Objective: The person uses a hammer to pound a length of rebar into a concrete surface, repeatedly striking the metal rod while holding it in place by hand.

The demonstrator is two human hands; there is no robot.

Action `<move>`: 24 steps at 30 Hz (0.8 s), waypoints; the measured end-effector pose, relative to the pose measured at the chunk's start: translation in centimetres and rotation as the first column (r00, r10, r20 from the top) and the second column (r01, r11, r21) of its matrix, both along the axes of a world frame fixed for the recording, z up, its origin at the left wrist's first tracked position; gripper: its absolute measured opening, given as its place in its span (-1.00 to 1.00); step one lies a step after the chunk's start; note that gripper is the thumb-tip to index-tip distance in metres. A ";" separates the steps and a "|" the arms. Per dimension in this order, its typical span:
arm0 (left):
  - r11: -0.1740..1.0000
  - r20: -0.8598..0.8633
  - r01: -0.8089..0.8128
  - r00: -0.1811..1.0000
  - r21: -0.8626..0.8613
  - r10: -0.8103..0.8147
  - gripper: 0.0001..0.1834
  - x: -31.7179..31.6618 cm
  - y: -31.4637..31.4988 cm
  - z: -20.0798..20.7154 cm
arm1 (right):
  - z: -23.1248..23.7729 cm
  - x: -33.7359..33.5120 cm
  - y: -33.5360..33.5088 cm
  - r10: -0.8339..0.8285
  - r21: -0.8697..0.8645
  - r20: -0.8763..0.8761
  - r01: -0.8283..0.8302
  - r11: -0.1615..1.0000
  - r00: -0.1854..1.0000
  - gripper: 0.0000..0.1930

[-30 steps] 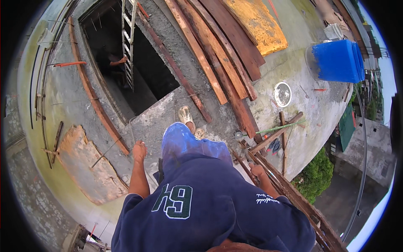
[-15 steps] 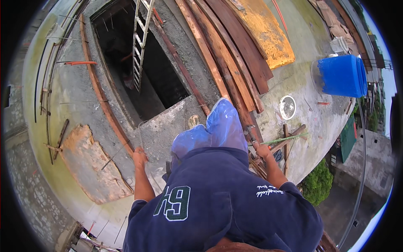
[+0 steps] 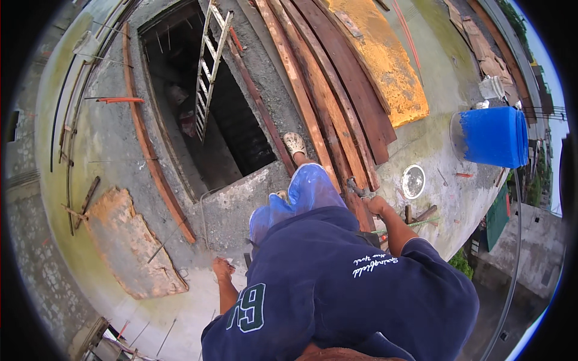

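Observation:
My right hand (image 3: 378,206) is closed around a hammer (image 3: 359,188), its grey metal head showing just beyond my fingers, over the reddish end of a plank. My left hand (image 3: 223,266) hangs low beside my body with the fingers curled in. Whether a small thing is inside them cannot be made out. Below it is bare concrete, with a rough, torn-edged board (image 3: 133,249) further left. My right foot, in a pale clog (image 3: 294,143), is beside the long wooden planks (image 3: 325,111).
A deep rectangular opening (image 3: 180,78) lies ahead, with a metal ladder (image 3: 211,75) standing in it. A curved wooden beam (image 3: 141,129) edges its left side. To the right are a yellow panel (image 3: 391,72), a blue drum (image 3: 490,137), a round white lid (image 3: 413,182) and the roof's edge.
I have stepped forward with my right foot, which now shows beside the planks. My left hand has moved down and back; the right still grips the hammer.

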State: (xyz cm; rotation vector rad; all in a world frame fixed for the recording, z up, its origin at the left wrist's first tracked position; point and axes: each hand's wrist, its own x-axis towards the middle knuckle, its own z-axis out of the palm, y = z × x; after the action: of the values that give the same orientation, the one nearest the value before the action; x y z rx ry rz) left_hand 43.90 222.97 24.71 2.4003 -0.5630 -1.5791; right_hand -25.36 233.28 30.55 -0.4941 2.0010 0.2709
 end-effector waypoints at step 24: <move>0.937 0.070 0.315 0.949 -0.153 -0.308 -0.91 -24.0 -25.9 8.8 | -6.5 -16.4 -12.0 0.240 0.199 0.271 -0.298 0.934 0.932 -0.43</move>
State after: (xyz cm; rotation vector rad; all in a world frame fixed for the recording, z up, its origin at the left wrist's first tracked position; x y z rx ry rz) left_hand 19.90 197.06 33.56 2.3158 -1.0852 -1.5252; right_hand -41.77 221.24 24.02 -0.6193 1.6340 0.5864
